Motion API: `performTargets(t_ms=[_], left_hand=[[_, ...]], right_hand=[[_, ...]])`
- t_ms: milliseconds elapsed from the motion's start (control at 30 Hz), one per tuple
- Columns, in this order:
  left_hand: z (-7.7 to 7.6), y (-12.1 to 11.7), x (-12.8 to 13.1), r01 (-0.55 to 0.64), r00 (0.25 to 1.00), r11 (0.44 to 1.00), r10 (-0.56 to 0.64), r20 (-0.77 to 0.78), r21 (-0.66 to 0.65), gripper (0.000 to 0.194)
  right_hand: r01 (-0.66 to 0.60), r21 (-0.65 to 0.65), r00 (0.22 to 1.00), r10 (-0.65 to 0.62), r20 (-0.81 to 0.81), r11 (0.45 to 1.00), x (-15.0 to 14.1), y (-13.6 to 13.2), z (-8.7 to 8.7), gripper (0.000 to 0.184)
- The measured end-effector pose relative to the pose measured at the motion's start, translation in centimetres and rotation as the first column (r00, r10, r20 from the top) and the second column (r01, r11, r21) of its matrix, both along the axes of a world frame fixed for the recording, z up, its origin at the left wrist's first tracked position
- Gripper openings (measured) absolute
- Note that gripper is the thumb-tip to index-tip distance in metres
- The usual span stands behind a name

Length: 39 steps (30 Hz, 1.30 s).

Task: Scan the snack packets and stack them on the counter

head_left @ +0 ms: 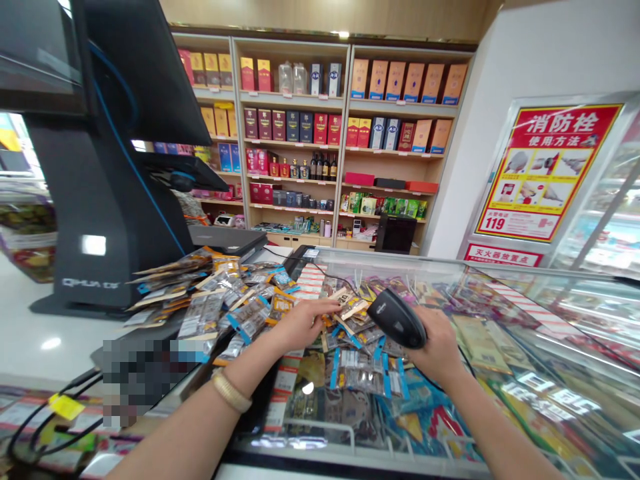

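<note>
My right hand (pixel 437 343) is wrapped round a black handheld barcode scanner (pixel 397 320), its head tilted toward the left over the glass counter. My left hand (pixel 307 323), with a gold bracelet (pixel 231 392) on the wrist, pinches the edge of a small snack packet (pixel 354 308) just in front of the scanner. Under and between the hands lie similar clear packets (pixel 360 370) with blue and orange trim. To the left, a larger heap of the same packets (pixel 245 310) covers the counter beside the register. My left thumb is partly hidden.
A black register stand (pixel 100 220) with screens rises at the left. Black cables (pixel 37 433) hang at lower left. The glass-topped case (pixel 500 387) holds bagged goods. Shelves of boxed bottles (pixel 295 127) line the back; a red fire-hydrant sign (pixel 550 173) hangs right.
</note>
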<state>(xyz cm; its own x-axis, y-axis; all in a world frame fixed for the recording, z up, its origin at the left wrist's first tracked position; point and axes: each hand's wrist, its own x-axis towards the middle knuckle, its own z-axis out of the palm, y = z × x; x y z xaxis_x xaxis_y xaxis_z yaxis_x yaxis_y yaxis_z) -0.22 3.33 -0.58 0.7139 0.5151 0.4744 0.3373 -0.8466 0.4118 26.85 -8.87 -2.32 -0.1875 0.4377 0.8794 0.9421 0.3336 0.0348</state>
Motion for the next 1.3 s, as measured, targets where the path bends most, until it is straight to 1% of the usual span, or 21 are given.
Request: performTargets(t_ms=[33,67,100,167,200,233,267,367,433,533,600,667,733,800,867,933,1000,1067,1133,1200,1300], left_hand=[[0.3,0.0,-0.2,-0.065,0.997,0.997,0.067,-0.037,0.036,0.052],[0.7,0.0,-0.4,-0.177,0.981,0.981,0.183,-0.067,0.081,0.051],[1.1,0.0,-0.8,-0.319,0.938,0.938,0.333,-0.097,0.134,0.048],[1.9,0.0,-1.7,-0.573,0.769,0.783,0.616,-0.173,0.242,0.044],[2.2,0.1,-2.1,-0.65,0.67,0.704,0.708,-0.221,0.285,0.047],[2.3,0.1,-2.5,-0.692,0.589,0.649,0.761,-0.273,0.316,0.054],[2.4,0.1,-2.8,-0.706,0.534,0.625,0.779,-0.328,0.334,0.06],[2.0,0.1,-3.1,-0.683,0.483,0.642,0.755,-0.443,0.348,0.068],[1.7,0.1,-2.8,-0.661,0.487,0.658,0.742,-0.461,0.361,0.066],[1.4,0.1,-2.3,-0.642,0.524,0.676,0.732,-0.437,0.362,0.05],[1.5,0.3,-2.2,-0.638,0.578,0.706,0.703,-0.414,0.308,0.038],[1.5,0.7,-2.3,-0.636,0.655,0.741,0.666,-0.357,0.217,0.033],[1.6,1.1,-2.4,-0.628,0.736,0.766,0.643,-0.213,0.138,0.035],[1.5,1.6,-2.4,-0.603,0.796,0.792,0.605,0.01,0.098,0.041],[1.4,2.0,-2.3,-0.562,0.812,0.825,0.536,0.23,0.059,0.046],[1.2,2.1,-2.2,-0.512,0.805,0.858,0.462,0.372,0.042,0.041],[1.2,2.1,-2.2,-0.469,0.813,0.879,0.39,0.433,0.09,0.025],[1.2,1.9,-2.1,-0.455,0.829,0.865,0.327,0.453,0.209,0.017],[1.2,1.6,-2.1,-0.467,0.833,0.824,0.289,0.471,0.32,0.019],[1.3,1.4,-2.0,-0.462,0.834,0.803,0.249,0.493,0.376,0.02],[1.2,1.2,-1.8,-0.391,0.843,0.845,0.17,0.51,0.365,0.024]], right_hand=[[0.001,0.0,1.0,-0.001,0.001,1.0,0.0,0.0,0.0,0.023],[0.0,0.001,1.0,0.0,0.004,1.0,0.0,0.0,0.0,0.022],[-0.001,0.002,1.0,0.001,0.01,1.0,0.0,0.0,0.0,0.022],[-0.003,0.004,1.0,0.003,0.02,1.0,0.0,0.0,0.0,0.021],[-0.003,0.004,1.0,0.003,0.024,1.0,0.0,0.0,0.0,0.02],[-0.002,0.003,1.0,0.002,0.027,1.0,0.0,0.1,0.0,0.02],[-0.002,0.001,1.0,0.002,0.029,1.0,0.0,0.1,0.0,0.02],[-0.005,-0.009,1.0,0.006,0.025,1.0,-0.1,0.0,0.0,0.021],[-0.012,-0.011,1.0,0.012,0.02,1.0,-0.2,0.0,0.1,0.021],[-0.017,-0.013,1.0,0.017,0.009,1.0,-0.4,-0.1,0.2,0.02],[-0.017,-0.017,1.0,0.017,-0.001,1.0,-0.4,-0.1,0.2,0.021],[-0.015,-0.021,1.0,0.015,-0.006,1.0,-0.5,-0.1,0.2,0.022],[-0.014,-0.024,1.0,0.014,-0.007,1.0,-0.4,-0.1,0.1,0.023],[-0.018,-0.027,1.0,0.018,-0.005,0.999,-0.4,0.0,0.1,0.022],[-0.023,-0.023,1.0,0.023,-0.002,0.999,-0.3,0.0,0.1,0.022],[-0.026,-0.016,1.0,0.026,0.004,1.0,-0.3,0.0,0.1,0.021],[-0.025,-0.011,1.0,0.026,0.011,1.0,-0.2,0.0,0.0,0.02],[-0.023,-0.007,1.0,0.023,0.014,1.0,-0.2,0.0,0.0,0.02],[-0.023,-0.002,1.0,0.023,0.013,1.0,-0.2,0.0,0.0,0.02],[-0.027,-0.007,1.0,0.027,0.012,1.0,-0.2,0.0,-0.1,0.02],[-0.04,-0.025,0.999,0.04,0.013,0.999,-0.2,0.0,0.0,0.022]])
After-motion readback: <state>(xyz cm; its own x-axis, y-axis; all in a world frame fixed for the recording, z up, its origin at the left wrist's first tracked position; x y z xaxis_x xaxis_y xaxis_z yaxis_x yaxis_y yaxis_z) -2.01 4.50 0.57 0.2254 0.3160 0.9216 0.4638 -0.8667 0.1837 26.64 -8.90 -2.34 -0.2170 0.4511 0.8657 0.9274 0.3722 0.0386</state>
